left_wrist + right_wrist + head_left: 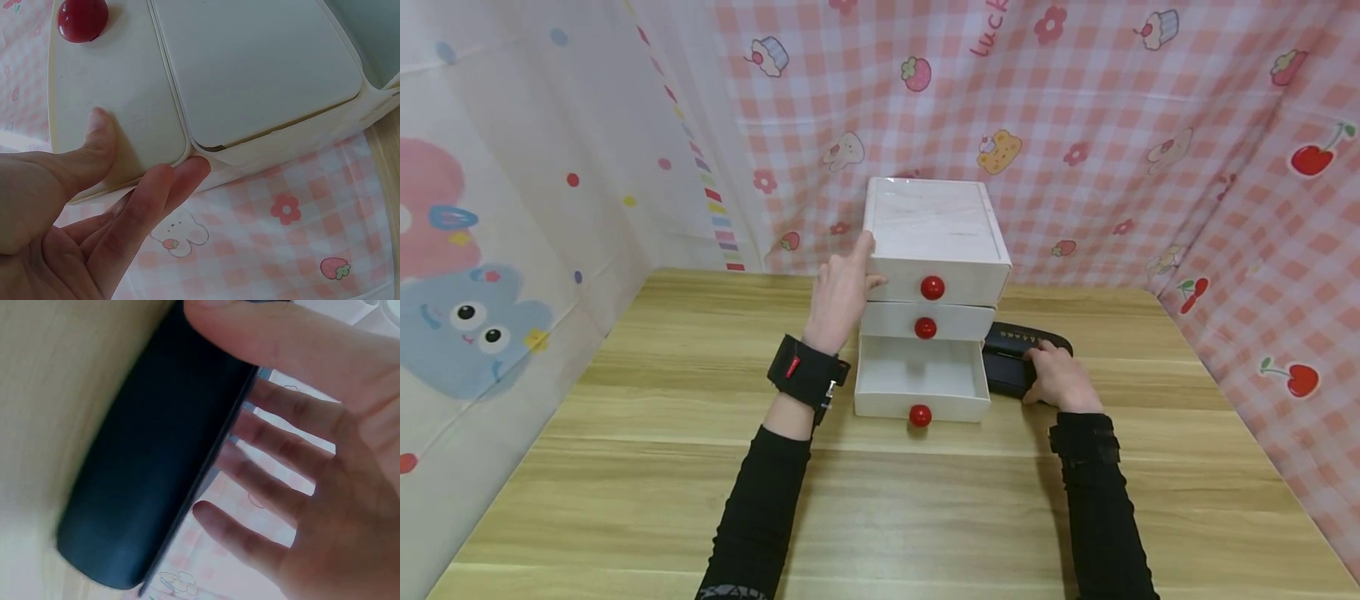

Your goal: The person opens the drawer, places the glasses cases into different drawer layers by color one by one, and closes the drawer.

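A small white drawer cabinet [936,221] with round red knobs stands near the back of the table. Its bottom drawer [921,404] is pulled far out and its middle drawer [887,321] sticks out less. My left hand [838,296] holds the cabinet's left front corner; in the left wrist view the thumb rests on the top drawer's front [119,81] and the fingers lie along the side. Right of the bottom drawer, my right hand [1062,379] grips a black oblong case [1006,375] with gold marks, thumb on one side and fingers on the other.
The wood-grain table [925,508] extends around the cabinet. Behind it hangs a pink checked cloth [1075,108], and a white patterned cloth [587,125] hangs on the left. The case lies close to the bottom drawer's right wall.
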A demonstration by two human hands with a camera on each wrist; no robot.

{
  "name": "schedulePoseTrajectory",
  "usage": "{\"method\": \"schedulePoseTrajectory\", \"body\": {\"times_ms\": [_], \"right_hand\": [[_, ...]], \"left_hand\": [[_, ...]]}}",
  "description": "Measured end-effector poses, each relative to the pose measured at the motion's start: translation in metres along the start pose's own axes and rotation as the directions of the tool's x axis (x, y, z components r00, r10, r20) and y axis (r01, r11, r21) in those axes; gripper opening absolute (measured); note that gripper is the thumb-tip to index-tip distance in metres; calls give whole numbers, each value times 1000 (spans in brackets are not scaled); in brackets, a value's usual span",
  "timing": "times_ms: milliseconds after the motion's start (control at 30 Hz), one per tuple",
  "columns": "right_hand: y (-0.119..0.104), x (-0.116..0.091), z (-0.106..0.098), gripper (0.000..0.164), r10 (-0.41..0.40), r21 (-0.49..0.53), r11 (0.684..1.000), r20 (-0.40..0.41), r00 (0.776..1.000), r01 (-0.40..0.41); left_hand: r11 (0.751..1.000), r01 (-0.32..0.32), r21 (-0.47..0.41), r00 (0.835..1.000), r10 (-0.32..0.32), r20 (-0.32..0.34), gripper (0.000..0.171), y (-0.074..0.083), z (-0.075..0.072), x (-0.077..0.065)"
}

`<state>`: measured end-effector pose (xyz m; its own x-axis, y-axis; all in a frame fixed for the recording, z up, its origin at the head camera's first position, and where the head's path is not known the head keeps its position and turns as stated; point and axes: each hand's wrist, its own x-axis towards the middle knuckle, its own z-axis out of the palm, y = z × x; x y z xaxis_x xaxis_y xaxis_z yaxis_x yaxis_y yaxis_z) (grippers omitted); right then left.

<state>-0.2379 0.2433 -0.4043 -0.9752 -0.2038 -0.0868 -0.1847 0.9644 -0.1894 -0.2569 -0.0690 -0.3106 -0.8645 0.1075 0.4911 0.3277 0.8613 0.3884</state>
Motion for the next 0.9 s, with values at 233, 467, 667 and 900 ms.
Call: {"method": "schedulePoseTrajectory", "body": {"times_ms": [233,467,667,900], "right_hand": [[0,0,-5,60,27,-4,1000,47,999,-27],[5,-4,-10,58,29,-32,999,67,997,-27],[8,-11,-18,57,53,-22,998,88,995,-51],[1,-24,-37,58,23,-24,999,8,1000,-22]], "left_hand": [[1000,-3,0,1000,3,-1,40,0,-1,0],[1000,-7,-16,1000,7,3,40,0,0,0],[1000,-18,-7,1000,18,-5,41,-1,0,-1],[1000,-25,-9,1000,25,-13,41,-1,1,0]]}}
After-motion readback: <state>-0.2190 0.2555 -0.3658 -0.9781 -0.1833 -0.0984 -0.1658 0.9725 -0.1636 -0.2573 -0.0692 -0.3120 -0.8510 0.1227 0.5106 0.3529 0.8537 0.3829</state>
